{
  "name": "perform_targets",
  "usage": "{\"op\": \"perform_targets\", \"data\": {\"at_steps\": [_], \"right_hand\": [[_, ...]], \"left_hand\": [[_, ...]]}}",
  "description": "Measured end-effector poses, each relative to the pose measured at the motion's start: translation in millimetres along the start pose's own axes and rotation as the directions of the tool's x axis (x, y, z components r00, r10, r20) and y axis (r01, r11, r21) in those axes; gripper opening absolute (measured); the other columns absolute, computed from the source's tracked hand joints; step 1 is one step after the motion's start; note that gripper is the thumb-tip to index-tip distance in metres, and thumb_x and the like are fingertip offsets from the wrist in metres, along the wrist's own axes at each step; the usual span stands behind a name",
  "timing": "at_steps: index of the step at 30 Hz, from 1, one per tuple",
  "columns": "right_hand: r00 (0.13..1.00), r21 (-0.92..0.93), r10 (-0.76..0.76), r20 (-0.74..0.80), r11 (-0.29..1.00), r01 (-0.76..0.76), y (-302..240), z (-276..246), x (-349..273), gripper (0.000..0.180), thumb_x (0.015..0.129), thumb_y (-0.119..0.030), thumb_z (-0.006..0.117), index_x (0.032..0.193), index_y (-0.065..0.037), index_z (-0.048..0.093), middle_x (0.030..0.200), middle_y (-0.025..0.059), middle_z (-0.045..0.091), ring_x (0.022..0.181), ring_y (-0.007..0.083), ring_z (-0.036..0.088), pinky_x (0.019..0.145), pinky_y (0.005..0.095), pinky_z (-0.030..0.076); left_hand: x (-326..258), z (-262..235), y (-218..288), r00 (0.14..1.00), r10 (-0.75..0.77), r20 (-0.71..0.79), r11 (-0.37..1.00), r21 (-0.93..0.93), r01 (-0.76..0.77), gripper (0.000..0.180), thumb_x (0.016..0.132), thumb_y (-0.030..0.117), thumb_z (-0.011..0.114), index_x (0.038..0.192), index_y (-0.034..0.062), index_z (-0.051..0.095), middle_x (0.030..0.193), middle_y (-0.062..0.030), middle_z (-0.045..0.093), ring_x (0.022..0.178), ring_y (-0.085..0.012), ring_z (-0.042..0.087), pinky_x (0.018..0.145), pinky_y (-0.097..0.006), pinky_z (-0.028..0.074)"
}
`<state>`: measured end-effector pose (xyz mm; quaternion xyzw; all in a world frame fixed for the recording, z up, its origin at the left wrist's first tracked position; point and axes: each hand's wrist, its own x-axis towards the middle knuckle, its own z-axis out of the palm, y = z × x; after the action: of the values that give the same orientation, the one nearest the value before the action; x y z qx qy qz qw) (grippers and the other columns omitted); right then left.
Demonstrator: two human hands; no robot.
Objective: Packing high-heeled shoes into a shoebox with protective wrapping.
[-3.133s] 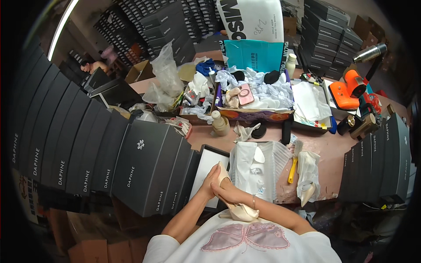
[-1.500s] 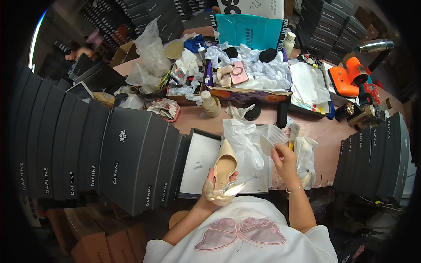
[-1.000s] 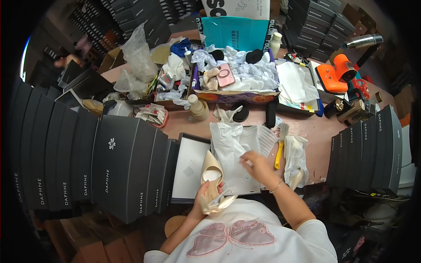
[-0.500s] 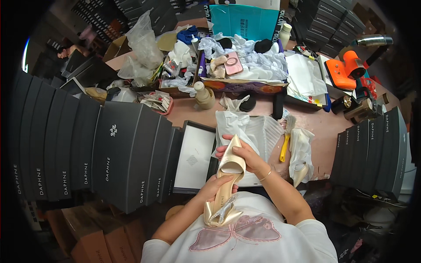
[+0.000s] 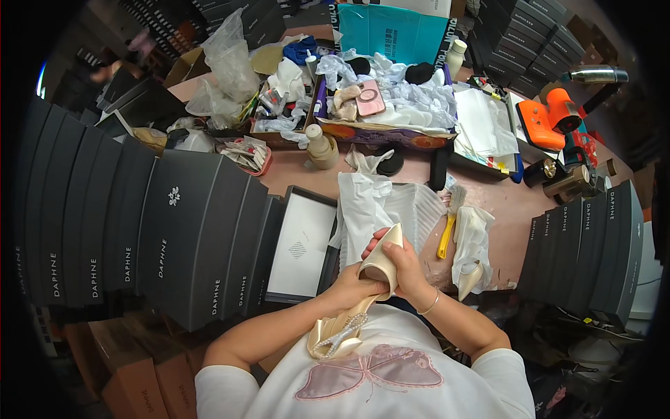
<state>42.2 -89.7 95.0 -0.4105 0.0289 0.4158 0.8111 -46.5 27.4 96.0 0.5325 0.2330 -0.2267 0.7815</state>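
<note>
A cream pointed-toe women's shoe [image 5: 382, 268] is between my hands in front of my chest, its toe pointing away from me. My right hand [image 5: 409, 271] is closed around the toe end, thumb on top. Gripping the shoe near its opening, my left hand [image 5: 351, 286] has its fingertips partly hidden. The heel end, with a beaded strap [image 5: 340, 336], hangs close to my shirt. Just beyond my hands lies an open box with white tissue paper [image 5: 364, 202]. A second cream shoe [image 5: 470, 274], partly wrapped in white paper, rests on the table to the right.
A yellow-handled brush [image 5: 445, 237] lies beside the wrapped shoe. Dark shoeboxes [image 5: 183, 237] stand in rows at left, more boxes [image 5: 586, 237] at right. A box lid [image 5: 301, 244] lies nearby. Behind are a bottle [image 5: 321, 148], a paper-filled carton [image 5: 391, 136] and an orange tool [image 5: 541, 126].
The shoe's toe has tilted up and shifted slightly right. My left hand has moved up the shoe to its opening, and my right hand has lowered a little around the toe.
</note>
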Motion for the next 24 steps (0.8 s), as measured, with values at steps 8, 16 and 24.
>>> {"op": "perform_targets", "data": {"at_steps": [8,16,24], "right_hand": [[0.999,0.06,-0.02,0.047,0.998,0.017,-1,-7,6,0.033,0.085,-0.019,0.055,0.112,-0.002,0.046,0.098,0.0133,0.059,0.092,0.0245,0.061,0.084,0.039,0.052],[0.992,0.29,0.102,0.074,0.95,-0.119,42,-31,36,0.045,0.087,-0.031,0.054,0.12,-0.002,0.046,0.102,0.0168,0.061,0.098,0.0301,0.061,0.095,0.0451,0.047],[0.949,-0.951,-0.316,-0.002,0.293,0.096,-40,-101,62,0.048,0.088,-0.022,0.058,0.126,0.006,0.048,0.108,0.0226,0.063,0.095,0.0299,0.064,0.083,0.0382,0.051]], "left_hand": [[10,-3,-2,0.983,0.186,0.002,0.975,0.123,-0.185,0.038,0.084,0.01,0.067,0.116,-0.0025,0.051,0.102,-0.0102,0.062,0.087,-0.0136,0.062,0.064,-0.024,0.052],[12,-33,-25,0.998,-0.044,-0.034,0.986,-0.159,0.038,0.043,0.091,0.014,0.059,0.127,0.0001,0.042,0.104,-0.0101,0.06,0.085,-0.0183,0.065,0.067,-0.029,0.058],[-19,-72,-34,0.956,0.044,-0.29,0.872,-0.456,-0.179,0.028,0.091,0.021,0.062,0.109,0.0005,0.056,0.093,-0.0092,0.064,0.075,-0.0195,0.066,0.062,-0.026,0.056]]}}
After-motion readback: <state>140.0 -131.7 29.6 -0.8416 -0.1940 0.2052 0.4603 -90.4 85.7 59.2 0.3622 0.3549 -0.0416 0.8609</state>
